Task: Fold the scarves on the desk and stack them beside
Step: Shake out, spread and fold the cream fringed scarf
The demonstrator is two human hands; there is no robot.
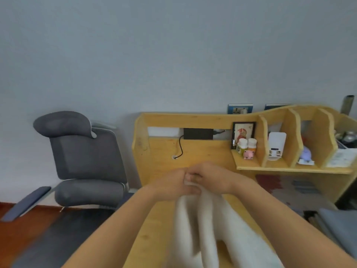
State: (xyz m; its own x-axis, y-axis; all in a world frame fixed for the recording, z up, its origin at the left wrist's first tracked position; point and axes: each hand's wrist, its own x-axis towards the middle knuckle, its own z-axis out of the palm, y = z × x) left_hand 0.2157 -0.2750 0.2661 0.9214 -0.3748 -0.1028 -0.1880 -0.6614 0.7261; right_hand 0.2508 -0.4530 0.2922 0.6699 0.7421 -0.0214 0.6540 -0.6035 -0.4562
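A white scarf (206,225) hangs in long folds above the wooden desk (201,153), blurred by motion. Both hands meet at its top end, raised over the middle of the desk. My left hand (170,185) grips the cloth with curled fingers. Knuckle to knuckle with it, my right hand (209,177) pinches the same end. A patterned red, grey and blue scarf (286,185) lies flat on the desk to the right, under the shelf.
A grey office chair (85,157) stands left of the desk. The desk's shelf unit (293,144) at the right holds a framed picture, small bottles, a pink toy and a white device. A black cable (180,147) runs down the back panel.
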